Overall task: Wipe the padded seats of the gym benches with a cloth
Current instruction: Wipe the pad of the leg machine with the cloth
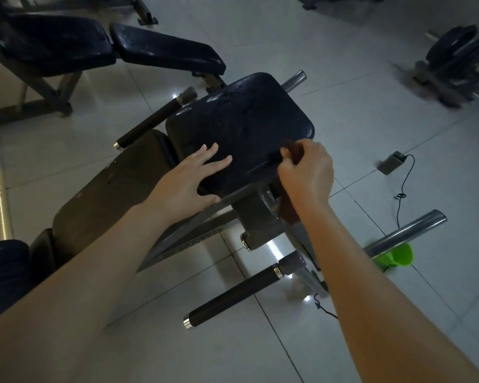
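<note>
At the near right edge of the padded seat (246, 120), your right hand (306, 172) is curled around a dark reddish cloth (292, 152) and holds it against the edge of the pad. Your left hand (188, 181) lies flat on the near left part of the same seat, with fingers straight and a little spread, and it grips nothing. The seat is dark, with small shiny spots near its far edge. Below its near edge, a black bar (233, 297) sticks out from the metal frame over the tiled floor (343, 51). Beyond the far left corner stands another bench (166, 49) with dark pads. On the floor at your right are a green cup (398, 255), a small grey box (391, 163) with a black cord, and farther away some weight plates (459, 48).
</note>
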`<action>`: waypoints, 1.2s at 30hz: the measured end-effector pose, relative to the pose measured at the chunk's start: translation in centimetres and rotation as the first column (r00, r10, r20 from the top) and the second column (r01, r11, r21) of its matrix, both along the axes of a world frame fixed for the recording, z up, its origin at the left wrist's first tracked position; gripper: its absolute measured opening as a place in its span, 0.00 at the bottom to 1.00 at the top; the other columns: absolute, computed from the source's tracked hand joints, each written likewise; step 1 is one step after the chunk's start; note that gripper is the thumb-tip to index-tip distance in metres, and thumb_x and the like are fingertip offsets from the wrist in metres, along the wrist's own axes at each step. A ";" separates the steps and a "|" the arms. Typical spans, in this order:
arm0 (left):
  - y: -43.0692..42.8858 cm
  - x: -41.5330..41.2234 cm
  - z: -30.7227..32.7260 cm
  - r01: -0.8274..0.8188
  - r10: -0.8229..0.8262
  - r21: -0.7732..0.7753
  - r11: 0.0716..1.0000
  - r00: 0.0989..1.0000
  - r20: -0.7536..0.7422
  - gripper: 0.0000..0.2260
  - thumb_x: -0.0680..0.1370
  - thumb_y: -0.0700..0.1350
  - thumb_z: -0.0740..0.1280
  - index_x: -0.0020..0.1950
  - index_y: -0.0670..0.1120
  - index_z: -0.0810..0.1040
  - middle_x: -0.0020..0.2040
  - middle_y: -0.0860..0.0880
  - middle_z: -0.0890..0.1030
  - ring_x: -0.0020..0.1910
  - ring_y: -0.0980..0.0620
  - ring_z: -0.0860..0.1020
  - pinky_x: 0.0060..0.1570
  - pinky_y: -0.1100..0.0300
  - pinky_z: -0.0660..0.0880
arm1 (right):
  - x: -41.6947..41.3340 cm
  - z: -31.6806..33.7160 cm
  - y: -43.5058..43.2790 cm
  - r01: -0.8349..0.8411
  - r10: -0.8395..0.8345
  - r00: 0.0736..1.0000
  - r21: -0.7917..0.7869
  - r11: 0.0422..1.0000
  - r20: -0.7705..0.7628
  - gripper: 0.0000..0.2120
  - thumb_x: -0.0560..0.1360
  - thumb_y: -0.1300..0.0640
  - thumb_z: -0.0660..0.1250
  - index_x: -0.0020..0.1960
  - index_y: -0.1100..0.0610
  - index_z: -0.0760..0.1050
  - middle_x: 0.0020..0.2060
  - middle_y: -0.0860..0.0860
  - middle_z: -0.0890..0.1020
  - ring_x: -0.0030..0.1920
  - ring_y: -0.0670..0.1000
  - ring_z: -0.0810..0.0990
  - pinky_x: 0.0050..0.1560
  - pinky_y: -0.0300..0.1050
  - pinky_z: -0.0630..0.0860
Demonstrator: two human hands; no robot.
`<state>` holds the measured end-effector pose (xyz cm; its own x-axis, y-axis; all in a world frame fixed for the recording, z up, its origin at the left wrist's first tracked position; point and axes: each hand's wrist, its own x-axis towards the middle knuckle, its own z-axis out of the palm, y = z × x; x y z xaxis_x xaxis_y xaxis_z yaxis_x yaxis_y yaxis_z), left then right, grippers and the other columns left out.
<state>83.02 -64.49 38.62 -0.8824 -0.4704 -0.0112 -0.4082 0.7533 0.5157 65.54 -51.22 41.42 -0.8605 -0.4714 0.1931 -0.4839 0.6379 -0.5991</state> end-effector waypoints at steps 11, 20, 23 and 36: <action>-1.1 0.4 1.6 0.058 -0.063 0.061 0.996 0.994 0.087 0.42 0.72 0.33 0.68 0.77 0.64 0.55 0.79 0.61 0.47 0.75 0.65 0.44 0.54 0.68 0.70 | 10.7 -3.6 -1.4 -0.322 0.324 0.945 -0.051 0.945 0.046 0.15 0.75 0.57 0.69 0.61 0.57 0.75 0.53 0.50 0.76 0.44 0.44 0.75 0.44 0.32 0.73; -3.0 0.9 1.7 0.075 -0.088 0.105 0.992 0.989 0.118 0.40 0.75 0.32 0.68 0.77 0.62 0.57 0.78 0.65 0.50 0.74 0.69 0.47 0.70 0.63 0.59 | 8.6 -3.1 -0.7 -0.346 0.344 0.938 -0.048 0.937 -0.048 0.11 0.78 0.53 0.68 0.58 0.56 0.76 0.52 0.49 0.76 0.42 0.42 0.74 0.43 0.31 0.71; -3.0 1.0 1.3 0.081 -0.092 0.111 0.991 0.991 0.101 0.39 0.76 0.32 0.68 0.78 0.62 0.56 0.78 0.65 0.51 0.73 0.69 0.47 0.68 0.67 0.53 | 4.8 -2.5 -0.9 -0.084 0.088 0.996 -0.109 0.990 0.030 0.10 0.79 0.51 0.66 0.58 0.54 0.75 0.51 0.47 0.75 0.40 0.39 0.70 0.40 0.28 0.62; -1.9 0.9 1.4 0.077 -0.082 0.067 0.995 0.994 0.076 0.39 0.75 0.31 0.64 0.79 0.58 0.54 0.80 0.60 0.48 0.75 0.65 0.45 0.74 0.55 0.62 | 12.2 -6.4 -0.6 -0.238 0.248 0.968 -0.168 0.957 0.043 0.12 0.77 0.58 0.69 0.60 0.56 0.76 0.51 0.45 0.74 0.43 0.34 0.71 0.47 0.21 0.66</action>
<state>83.93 -66.40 40.00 -0.9122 -0.3947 -0.1100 -0.3893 0.7515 0.5326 77.71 -51.85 35.03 -0.7367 -0.6350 0.2325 -0.5707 0.3994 -0.7175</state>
